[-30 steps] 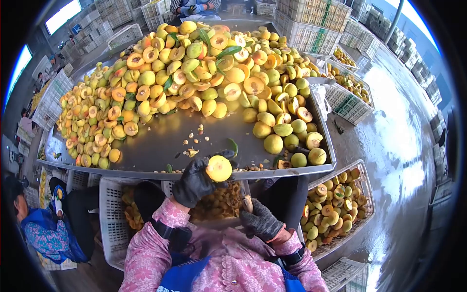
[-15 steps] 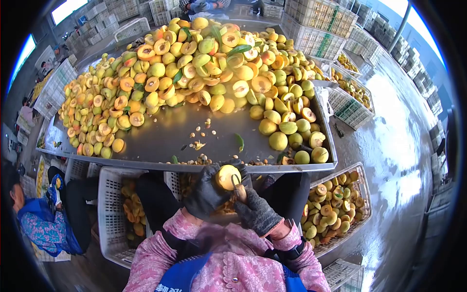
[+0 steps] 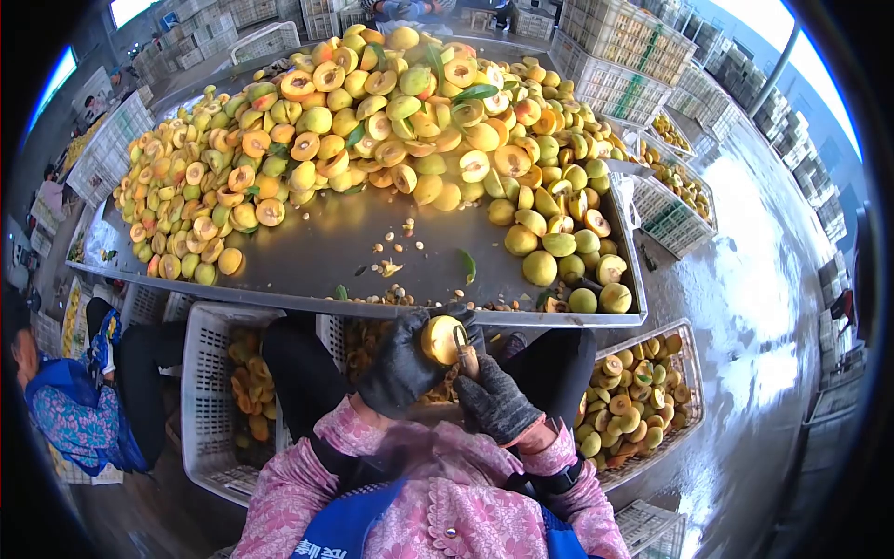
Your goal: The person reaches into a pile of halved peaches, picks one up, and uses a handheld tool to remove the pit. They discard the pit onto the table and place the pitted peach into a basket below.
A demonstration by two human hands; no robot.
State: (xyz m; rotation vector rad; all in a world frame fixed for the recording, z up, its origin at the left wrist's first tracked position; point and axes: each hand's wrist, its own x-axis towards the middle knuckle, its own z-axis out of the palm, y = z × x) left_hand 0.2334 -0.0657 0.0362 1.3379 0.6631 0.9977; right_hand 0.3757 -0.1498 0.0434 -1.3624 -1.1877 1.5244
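A yellow fruit half is held in my left hand, which wears a dark glove, just in front of the table's near edge. My right hand, in a grey glove, grips the wooden handle of a small tool. The tool's looped metal end is against the right side of the fruit. Beyond my hands, a large heap of halved and whole fruit covers much of the metal table. Small pits and a green leaf lie on the bare metal.
Crates of fruit stand at my lower left and lower right. Another crate is partly hidden below my hands. A co-worker sits at the far left; another person's arms show across the table. Stacked crates stand behind.
My hands have come together: the tool, apart from the fruit a second ago, is now against it. The fruit has moved down and right. The camera view has shifted slightly.
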